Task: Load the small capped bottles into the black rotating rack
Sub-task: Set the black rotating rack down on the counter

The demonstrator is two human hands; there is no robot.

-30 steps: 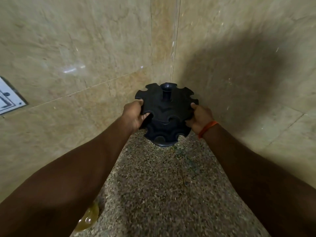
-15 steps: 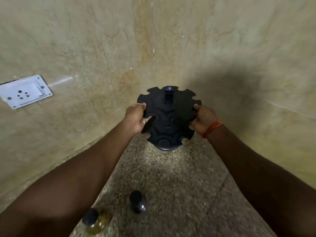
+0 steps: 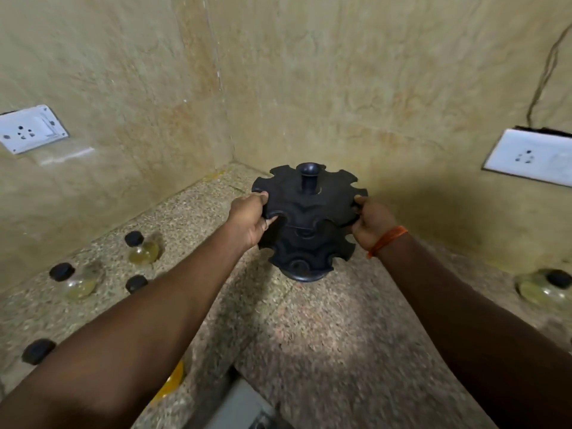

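Head view: the left hand (image 3: 249,219) and right hand (image 3: 373,224) grip opposite notched edges of the black rotating rack (image 3: 309,218), probably to steady it on the speckled counter (image 3: 325,335) near the far wall corner. Its slots look empty. Capped bottles (image 3: 144,250) wait at left, a lone bottle (image 3: 544,287) at right. More bottles and a right wall socket (image 3: 529,157) show than half a second ago.

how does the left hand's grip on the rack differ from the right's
The left hand takes the rack by its top disc at the left edge, the right hand at the right edge. A left finger shows in a notch under the disc; the right hand's lower fingers are hidden. The right wrist wears an orange band, the left is bare. Both have a thumb on top of the disc.
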